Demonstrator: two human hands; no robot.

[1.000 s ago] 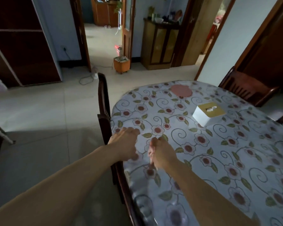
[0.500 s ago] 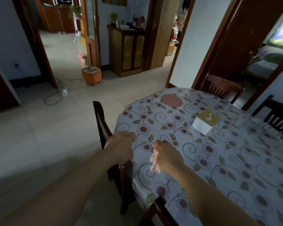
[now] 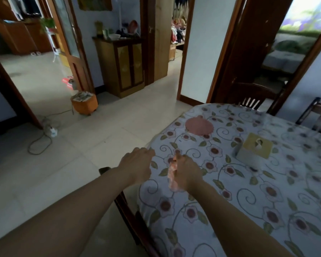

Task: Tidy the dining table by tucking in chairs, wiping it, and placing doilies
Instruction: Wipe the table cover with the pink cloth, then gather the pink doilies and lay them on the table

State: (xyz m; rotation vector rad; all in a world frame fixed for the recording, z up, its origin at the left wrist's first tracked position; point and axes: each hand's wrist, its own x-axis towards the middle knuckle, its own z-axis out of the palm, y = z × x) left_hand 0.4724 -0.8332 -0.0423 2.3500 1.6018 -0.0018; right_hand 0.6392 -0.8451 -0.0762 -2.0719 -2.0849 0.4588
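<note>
The dining table (image 3: 267, 210) wears a white cloth printed with flowers. My right hand (image 3: 188, 171) hovers over its near-left part, shut on a crumpled pink cloth (image 3: 171, 175). My left hand (image 3: 137, 164) hangs over the table's left edge with curled fingers; whether it still touches the dark wooden chair (image 3: 126, 206) beneath my forearm is unclear. That chair stands tight against the table. A round pink doily (image 3: 199, 126) lies near the table's far end.
A white tissue box (image 3: 253, 149) with a yellow top sits mid-table. Two more dark chairs (image 3: 252, 91) stand at the far end and far right (image 3: 319, 115). On the floor to the left are an orange stool (image 3: 84, 103) and a power strip (image 3: 51, 131) with cable.
The view swung up and right. The chair's back has passed from beside my left hand to under my forearm, close to the table. My right hand keeps the pink cloth.
</note>
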